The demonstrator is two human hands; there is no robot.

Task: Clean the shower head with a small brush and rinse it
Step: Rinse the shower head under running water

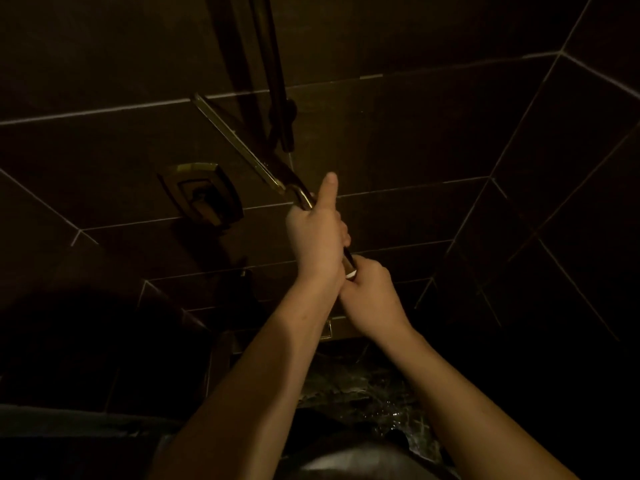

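Dim stall, centre of frame: left hand [317, 233] is gripping the handle of the shower head [239, 147], thumb pointing up, flat gold head slanting toward upper left. Right hand [372, 296] is closing around the handle's lower end, possibly twisting the hose joint; no brush is showing. Best done by bracing firmly above while turning below, keeping the head off the wall tiles [433, 133].

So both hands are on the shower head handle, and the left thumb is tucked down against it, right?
Not quite. In the head view both hands are on the shower head handle, the left hand above the right hand, but the left thumb sticks straight up, not tucked down.
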